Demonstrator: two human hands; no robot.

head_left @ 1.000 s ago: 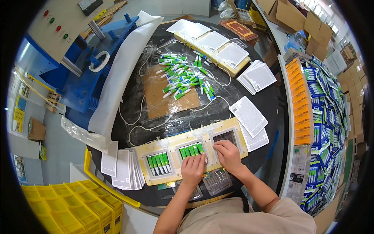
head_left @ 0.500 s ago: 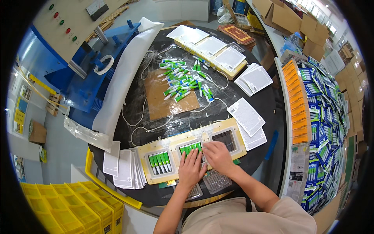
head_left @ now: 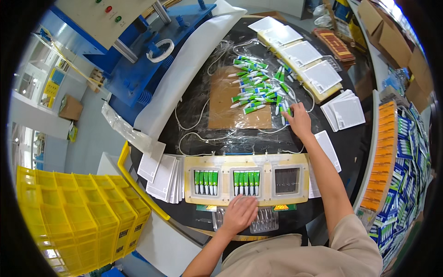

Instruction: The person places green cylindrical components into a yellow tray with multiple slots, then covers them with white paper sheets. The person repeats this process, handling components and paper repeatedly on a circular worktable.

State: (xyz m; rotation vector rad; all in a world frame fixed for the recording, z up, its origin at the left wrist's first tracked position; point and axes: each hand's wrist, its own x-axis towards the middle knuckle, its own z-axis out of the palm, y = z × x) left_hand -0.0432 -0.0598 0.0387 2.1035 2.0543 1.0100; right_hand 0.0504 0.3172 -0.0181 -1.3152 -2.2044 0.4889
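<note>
At the near side of the round black table lies a cream-coloured frame [head_left: 221,201] with three windows. Its left window holds a row of green tubes [head_left: 206,177] with white tips, and its middle window holds another row of tubes [head_left: 246,177]. The right window [head_left: 287,180] shows dark, with no tubes. My left hand [head_left: 240,214] lies on the frame's near edge below the middle window, fingers stretched and holding nothing. Farther off, my right hand [head_left: 300,121] reaches the right edge of a loose tube pile [head_left: 258,85], fingertips closed on a tube [head_left: 289,111].
Clear plastic blisters [head_left: 264,220] lie under the frame's near edge. White cards [head_left: 164,182] are stacked at left, with more cards [head_left: 344,111] at right. A second frame [head_left: 330,93] with cards stands at the back. Yellow crates [head_left: 83,217] and a blue machine [head_left: 134,64] flank the left; packed blisters [head_left: 401,184] heap at right.
My right hand has left the frame and moved forward to the tube pile. The left hand has drawn back from the middle window to the near edge. The view has turned.
</note>
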